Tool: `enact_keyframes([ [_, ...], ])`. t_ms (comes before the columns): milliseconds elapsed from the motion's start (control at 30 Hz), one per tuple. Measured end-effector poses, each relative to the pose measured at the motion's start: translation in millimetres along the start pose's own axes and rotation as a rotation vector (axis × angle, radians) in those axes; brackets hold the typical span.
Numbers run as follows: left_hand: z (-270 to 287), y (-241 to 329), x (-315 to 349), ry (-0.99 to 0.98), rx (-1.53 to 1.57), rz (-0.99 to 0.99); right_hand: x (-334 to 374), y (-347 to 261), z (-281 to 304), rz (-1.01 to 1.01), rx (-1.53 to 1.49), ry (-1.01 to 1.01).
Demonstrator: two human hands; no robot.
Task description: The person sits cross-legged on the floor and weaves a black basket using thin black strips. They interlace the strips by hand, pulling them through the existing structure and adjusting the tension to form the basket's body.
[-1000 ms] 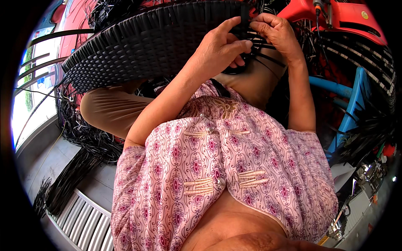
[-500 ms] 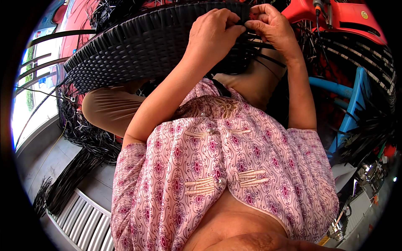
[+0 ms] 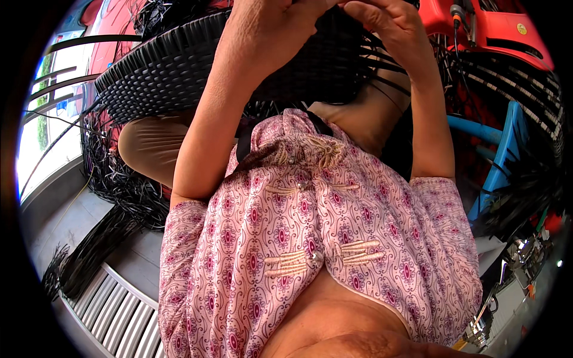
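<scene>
A large black woven piece (image 3: 161,71) of wicker strips, with a wrapped rim, lies across my lap. My left hand (image 3: 271,36) is raised in front of it at the top edge of the picture, its fingers bent inward. Close by on the right, my right hand (image 3: 391,24) curls with thumb and fingers drawn together. The two hands nearly meet at the tips. Their fingertips are partly cut off by the picture's edge, so what they pinch cannot be made out. Loose black strips (image 3: 385,62) stick out from the woven piece beneath my right hand.
Heaps of black strips (image 3: 128,179) lie at the left, beside a white slatted surface (image 3: 119,310). On the right stand a blue plastic frame (image 3: 507,149) and a red plastic object (image 3: 507,30) with a corded tool (image 3: 458,18) against it. More black strips (image 3: 519,191) bunch at the far right.
Both hands have risen from the woven rim toward the top edge, and look larger. The left hand has also shifted left. The woven piece has moved only slightly.
</scene>
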State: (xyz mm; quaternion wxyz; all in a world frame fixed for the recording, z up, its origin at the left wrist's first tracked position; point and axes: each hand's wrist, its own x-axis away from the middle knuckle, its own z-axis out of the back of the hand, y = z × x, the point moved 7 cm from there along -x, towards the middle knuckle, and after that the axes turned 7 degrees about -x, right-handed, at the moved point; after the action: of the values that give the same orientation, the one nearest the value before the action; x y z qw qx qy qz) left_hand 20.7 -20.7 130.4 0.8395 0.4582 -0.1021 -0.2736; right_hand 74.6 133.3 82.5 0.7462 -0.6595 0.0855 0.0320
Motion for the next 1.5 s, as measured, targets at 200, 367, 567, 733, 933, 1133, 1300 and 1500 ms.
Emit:
enact_keyframes([
  [200, 15, 9, 9, 0.047, 0.113, -0.065, -4, 8, -13, 0.033, -0.334, -0.065],
  [367, -7, -37, 2, 0.002, 0.265, 0.111, 14, 18, 9, -0.151, -0.085, 0.096],
  [567, -30, -77, 5, 0.117, -0.150, 0.073, 22, 28, 10, -0.029, 0.233, 0.193],
  [733, -48, -59, 9, 0.288, -0.523, -0.193, 24, 38, 7, -0.066, 0.288, 0.217],
  [933, -58, -49, 15, 0.296, -0.661, -0.209, 26, 31, 5, -0.022, 0.438, 0.230],
  [1133, -62, -53, 14, 0.261, -0.661, -0.163, 29, 27, 2, -0.027, 0.406, 0.219],
  [1300, -63, -57, 14, 0.315, -0.581, -0.167, 32, 20, 1, -0.038, 0.429, 0.248],
  [1500, -67, -61, 16, 0.380, -0.505, -0.139, 34, 17, 0, -0.036, 0.460, 0.254],
])
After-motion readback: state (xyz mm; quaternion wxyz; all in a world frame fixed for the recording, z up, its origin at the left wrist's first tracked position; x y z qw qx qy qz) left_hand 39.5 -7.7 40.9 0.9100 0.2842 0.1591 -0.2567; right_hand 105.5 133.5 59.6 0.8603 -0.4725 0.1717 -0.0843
